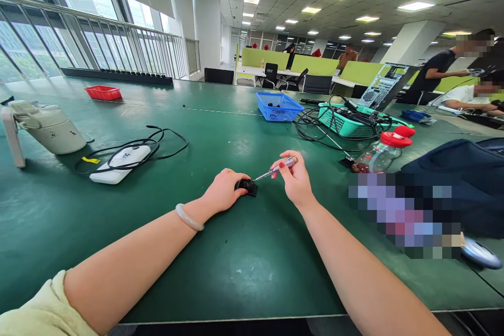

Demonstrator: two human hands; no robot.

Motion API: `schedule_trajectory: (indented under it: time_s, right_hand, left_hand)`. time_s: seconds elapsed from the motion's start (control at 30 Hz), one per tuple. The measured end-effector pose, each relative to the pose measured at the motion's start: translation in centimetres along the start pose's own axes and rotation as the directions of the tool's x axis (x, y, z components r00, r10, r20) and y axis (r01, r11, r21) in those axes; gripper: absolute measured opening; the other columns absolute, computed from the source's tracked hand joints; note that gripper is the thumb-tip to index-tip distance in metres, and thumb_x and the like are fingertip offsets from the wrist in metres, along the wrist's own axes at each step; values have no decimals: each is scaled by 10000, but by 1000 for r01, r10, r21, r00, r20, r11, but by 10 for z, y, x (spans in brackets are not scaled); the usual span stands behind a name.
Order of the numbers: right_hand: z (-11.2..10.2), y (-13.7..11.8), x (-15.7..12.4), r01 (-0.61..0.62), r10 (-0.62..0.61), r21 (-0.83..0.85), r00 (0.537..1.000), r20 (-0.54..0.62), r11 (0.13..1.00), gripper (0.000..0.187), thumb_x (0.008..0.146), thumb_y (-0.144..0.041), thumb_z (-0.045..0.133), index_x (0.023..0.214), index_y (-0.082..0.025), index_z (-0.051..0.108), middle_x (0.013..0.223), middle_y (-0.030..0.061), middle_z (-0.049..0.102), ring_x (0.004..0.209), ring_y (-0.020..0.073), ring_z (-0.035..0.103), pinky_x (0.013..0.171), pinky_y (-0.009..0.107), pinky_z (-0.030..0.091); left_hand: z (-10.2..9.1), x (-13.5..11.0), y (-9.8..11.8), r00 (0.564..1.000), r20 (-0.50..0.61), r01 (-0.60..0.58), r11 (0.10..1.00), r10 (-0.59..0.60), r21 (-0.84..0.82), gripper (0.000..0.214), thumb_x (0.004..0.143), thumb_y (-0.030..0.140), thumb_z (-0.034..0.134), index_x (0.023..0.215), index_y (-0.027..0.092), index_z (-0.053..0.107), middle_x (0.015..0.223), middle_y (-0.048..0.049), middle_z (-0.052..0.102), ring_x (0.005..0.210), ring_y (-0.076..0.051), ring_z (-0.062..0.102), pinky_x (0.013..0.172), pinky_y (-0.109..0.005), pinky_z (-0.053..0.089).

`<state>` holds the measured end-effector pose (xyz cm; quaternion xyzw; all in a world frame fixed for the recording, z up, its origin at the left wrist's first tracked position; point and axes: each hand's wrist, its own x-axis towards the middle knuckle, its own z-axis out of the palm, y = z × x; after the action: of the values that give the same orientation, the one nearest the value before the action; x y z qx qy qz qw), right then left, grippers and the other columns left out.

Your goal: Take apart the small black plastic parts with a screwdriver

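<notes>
My left hand (225, 189) is closed on a small black part (249, 187), thumb and fingers pressing it against the green table (244, 257). What kind of part it is cannot be made out. A screwdriver (275, 169) with a clear handle sits in the grip of my right hand (296, 178), slanting down to the left. Its metal tip meets, or comes very near, the top of the black part. The fingers of my left hand cover the part's left end.
To the left lie a white device (120, 164) with a black cable, a cream bottle (55, 128) and a red tray (103, 93). Ahead stand a blue basket (279, 111) and a teal basket (338, 125) of cables. At right are a red-lidded jar (381, 153) and a dark bag (452, 184); people are beyond.
</notes>
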<state>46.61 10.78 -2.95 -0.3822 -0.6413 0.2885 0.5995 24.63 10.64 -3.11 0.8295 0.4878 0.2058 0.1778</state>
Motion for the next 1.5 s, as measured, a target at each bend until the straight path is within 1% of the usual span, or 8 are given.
schedule_trajectory:
  time_s: [0.2, 0.43, 0.7, 0.8, 0.93, 1.13, 1.33, 1.5]
  right_hand:
    - [-2, 13, 9, -194, 208, 178, 976, -64, 965, 455, 811, -613, 727, 944, -259, 474, 678, -59, 647, 557, 140, 630, 648, 331, 580]
    - [-5, 15, 12, -504, 582, 399, 808, -96, 766, 392, 742, -404, 832, 863, -243, 496, 652, -47, 700, 513, 111, 627, 630, 270, 583]
    - [-2, 6, 12, -537, 633, 418, 763, -131, 733, 259, 804, -259, 776, 814, -226, 520, 588, -57, 666, 474, 93, 593, 585, 227, 559]
    - [1, 5, 11, -594, 675, 401, 733, -89, 698, 242, 822, -259, 780, 814, -215, 542, 625, -35, 693, 490, 93, 596, 598, 237, 565]
    - [5, 2, 9, -605, 668, 412, 744, -14, 682, 206, 853, -207, 751, 815, -208, 549, 730, 0, 757, 532, 85, 610, 637, 238, 569]
    - [6, 0, 7, -611, 723, 507, 690, -36, 608, 190, 907, -244, 710, 791, -206, 564, 587, -28, 662, 471, 89, 573, 577, 231, 565]
    - [6, 1, 6, -617, 670, 395, 742, 4, 681, 279, 836, -362, 783, 794, -215, 549, 553, -50, 613, 465, 96, 545, 548, 242, 539]
    - [9, -8, 1, -288, 312, 192, 943, -115, 938, 401, 826, -538, 742, 1030, -258, 540, 655, -65, 652, 556, 131, 608, 613, 285, 538]
  left_hand:
    - [2, 3, -3, 1000, -11, 29, 1000, -29, -3, 349, 855, 271, 719, 1204, 291, 739, 1108, -50, 761, 1146, -288, 595, 1038, -440, 495]
    - [-1, 2, -1, 998, 15, 57, 998, -57, -6, 357, 870, 283, 712, 1226, 276, 730, 1133, -57, 748, 1161, -282, 586, 1050, -434, 491]
    - [-1, 2, -2, 999, 2, 40, 999, -40, -3, 357, 863, 278, 712, 1219, 282, 729, 1141, -61, 746, 1181, -293, 593, 1065, -455, 491]
    - [0, 2, -2, 999, 11, 35, 999, -35, 1, 351, 868, 266, 702, 1218, 276, 724, 1154, -58, 746, 1187, -293, 587, 1072, -459, 483]
    - [0, 2, -1, 999, 13, 31, 999, -31, 6, 346, 869, 256, 694, 1214, 267, 719, 1165, -54, 746, 1175, -292, 587, 1077, -467, 475]
    - [0, 2, -2, 1000, -4, 18, 1000, -18, 16, 345, 860, 284, 690, 1203, 261, 721, 1164, -53, 752, 1182, -297, 591, 1065, -466, 484]
    - [1, 2, -4, 1000, -24, 4, 999, -3, 44, 345, 868, 333, 658, 1195, 239, 717, 1173, -53, 753, 1178, -305, 589, 1067, -479, 480]
    - [2, 1, -4, 999, -37, 12, 999, -10, 37, 397, 829, 349, 667, 1209, 236, 704, 1181, -66, 744, 1210, -316, 575, 1064, -485, 489]
